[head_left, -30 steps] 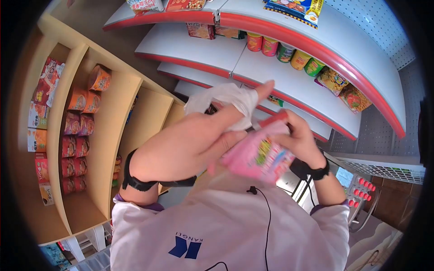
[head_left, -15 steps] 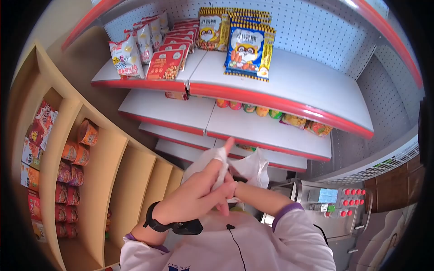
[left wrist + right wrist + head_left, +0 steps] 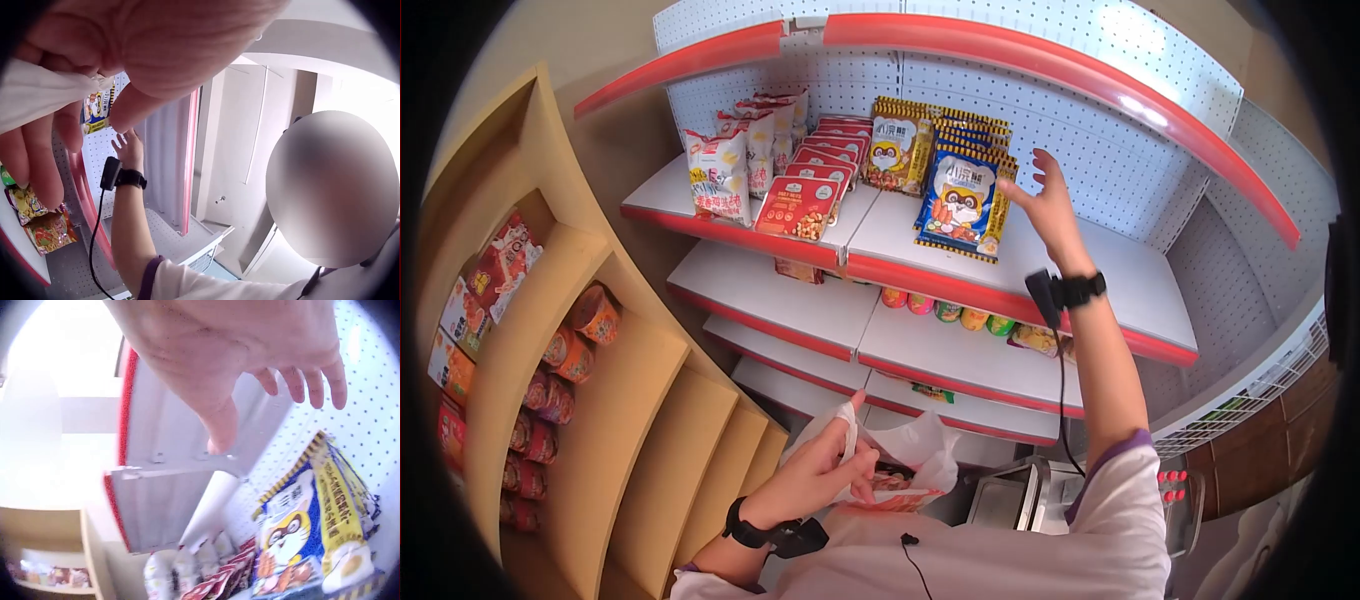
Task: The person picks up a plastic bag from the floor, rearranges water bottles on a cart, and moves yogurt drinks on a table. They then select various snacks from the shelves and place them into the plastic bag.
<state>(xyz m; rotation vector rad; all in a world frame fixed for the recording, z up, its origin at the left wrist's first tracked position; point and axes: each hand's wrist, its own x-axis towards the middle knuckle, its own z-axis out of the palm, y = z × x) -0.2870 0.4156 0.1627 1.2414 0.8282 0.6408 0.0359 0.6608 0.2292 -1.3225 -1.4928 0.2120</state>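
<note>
My left hand (image 3: pixel 818 470) grips a white plastic bag (image 3: pixel 932 438) by its handles, low in front of my body. Reddish packaging shows inside the bag's mouth. In the left wrist view a twisted strip of the bag (image 3: pixel 37 94) runs between thumb and fingers. Up at the shelf, my right hand (image 3: pixel 1048 215) is spread with nothing in it. It stands just right of a blue snack packet (image 3: pixel 960 200) with a cartoon raccoon on it. From the right wrist, that packet (image 3: pixel 290 531) appears below the hand, thumb and fingers apart.
Brown raccoon packets (image 3: pixel 897 145), red nut packets (image 3: pixel 800 205) and white snack bags (image 3: pixel 718 175) share the shelf. A red-edged shelf (image 3: pixel 1050 50) overhangs it. Noodle cups (image 3: pixel 595 315) fill a wooden rack on the left. A white wire basket (image 3: pixel 1250 385) borders the right.
The pink packet held a second ago is out of sight. My right hand has left the bag and risen to the blue packets. The left hand stays low with the bag.
</note>
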